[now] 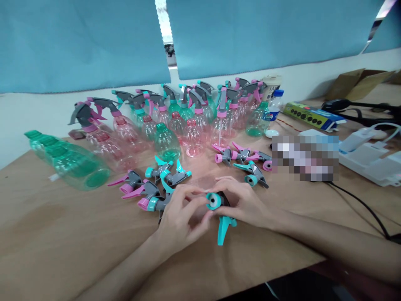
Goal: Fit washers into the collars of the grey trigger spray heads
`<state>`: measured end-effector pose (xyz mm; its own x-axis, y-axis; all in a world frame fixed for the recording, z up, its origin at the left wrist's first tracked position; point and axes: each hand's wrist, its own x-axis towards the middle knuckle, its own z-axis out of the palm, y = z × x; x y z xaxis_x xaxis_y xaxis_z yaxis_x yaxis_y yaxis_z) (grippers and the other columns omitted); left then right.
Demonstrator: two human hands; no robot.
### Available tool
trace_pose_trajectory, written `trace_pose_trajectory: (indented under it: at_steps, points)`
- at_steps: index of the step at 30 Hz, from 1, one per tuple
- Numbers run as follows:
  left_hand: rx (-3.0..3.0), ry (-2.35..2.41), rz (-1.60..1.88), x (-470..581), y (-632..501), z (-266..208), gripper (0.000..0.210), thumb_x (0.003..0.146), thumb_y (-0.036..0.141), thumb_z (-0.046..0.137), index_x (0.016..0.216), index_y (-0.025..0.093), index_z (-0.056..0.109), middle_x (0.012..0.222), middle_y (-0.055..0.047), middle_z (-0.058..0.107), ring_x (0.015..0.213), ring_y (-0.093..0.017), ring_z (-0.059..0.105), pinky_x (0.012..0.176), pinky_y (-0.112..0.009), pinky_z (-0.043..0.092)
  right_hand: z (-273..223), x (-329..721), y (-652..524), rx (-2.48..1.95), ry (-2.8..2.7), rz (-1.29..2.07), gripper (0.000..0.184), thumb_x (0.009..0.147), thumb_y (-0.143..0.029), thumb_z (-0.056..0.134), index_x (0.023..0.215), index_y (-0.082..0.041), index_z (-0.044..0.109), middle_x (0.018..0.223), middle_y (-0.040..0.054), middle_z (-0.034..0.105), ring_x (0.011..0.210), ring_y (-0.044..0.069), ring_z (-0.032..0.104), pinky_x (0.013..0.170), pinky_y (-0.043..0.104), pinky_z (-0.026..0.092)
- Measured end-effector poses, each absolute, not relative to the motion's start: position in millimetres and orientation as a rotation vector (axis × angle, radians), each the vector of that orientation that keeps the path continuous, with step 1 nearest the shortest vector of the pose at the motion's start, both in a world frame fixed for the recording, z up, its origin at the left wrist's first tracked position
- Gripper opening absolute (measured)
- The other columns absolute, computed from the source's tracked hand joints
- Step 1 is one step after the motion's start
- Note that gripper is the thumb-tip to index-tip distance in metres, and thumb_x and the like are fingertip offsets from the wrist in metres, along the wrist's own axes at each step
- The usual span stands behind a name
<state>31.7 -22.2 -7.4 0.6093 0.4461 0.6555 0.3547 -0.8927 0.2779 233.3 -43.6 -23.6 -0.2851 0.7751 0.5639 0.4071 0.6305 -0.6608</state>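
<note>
A grey and teal trigger spray head [223, 229] is between my two hands, its teal collar turned toward me and its trigger hanging down. My right hand [246, 202] grips its grey body from the right. At the collar's left edge, the fingertips of my left hand [184, 215] are closed in a pinch. Grey and pink spray heads [150, 190] and teal ones [177, 177] lie just beyond my left hand, one partly hidden by it. Past my right hand rests another teal spray head [252, 179], with several pink ones [241, 154] behind it.
Pink bottles with spray heads [103, 140] and open green bottles [167, 142] crowd the back. Green bottles [73, 165] lie at left. A soda bottle [274, 110], a printed box [313, 117], a white power strip [372, 156] and a black cable [360, 200] occupy the right.
</note>
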Motion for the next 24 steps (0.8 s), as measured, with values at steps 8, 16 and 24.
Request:
trace_pose_trajectory:
  at_steps: [8,16,24]
  points:
    - [2.594,0.756,1.054,32.4,-24.7,-2.7,0.017,0.082,0.019,0.056,0.098,0.020,0.059,0.107,-0.008,0.048,0.095,-0.021,0.055,0.074,-0.035,0.052,-24.3,233.1,-43.8,-0.959,-1.933,0.527,0.031,0.073,-0.025,0.075,0.101,-0.021,0.062,0.095,0.0045,0.070,0.096,0.022,0.063,0.084,0.036,0.050]
    - [2.489,0.762,1.010,33.6,-26.2,-0.1,0.007,0.085,0.020,0.054,0.085,0.018,0.061,0.103,-0.008,0.050,0.090,-0.020,0.056,0.075,-0.034,0.051,-23.8,229.1,-45.7,-0.886,-1.980,0.501,0.028,0.076,-0.033,0.072,0.099,-0.020,0.063,0.092,0.0038,0.071,0.091,0.020,0.065,0.089,0.037,0.048]
    - [2.480,0.612,1.090,33.0,-31.1,-4.0,0.010,0.082,0.019,0.056,0.090,0.019,0.060,0.106,-0.008,0.050,0.091,-0.020,0.058,0.073,-0.033,0.054,-28.2,230.4,-44.5,-0.846,-1.952,0.456,0.028,0.077,-0.038,0.070,0.100,-0.022,0.063,0.088,0.0025,0.070,0.089,0.020,0.065,0.092,0.040,0.047]
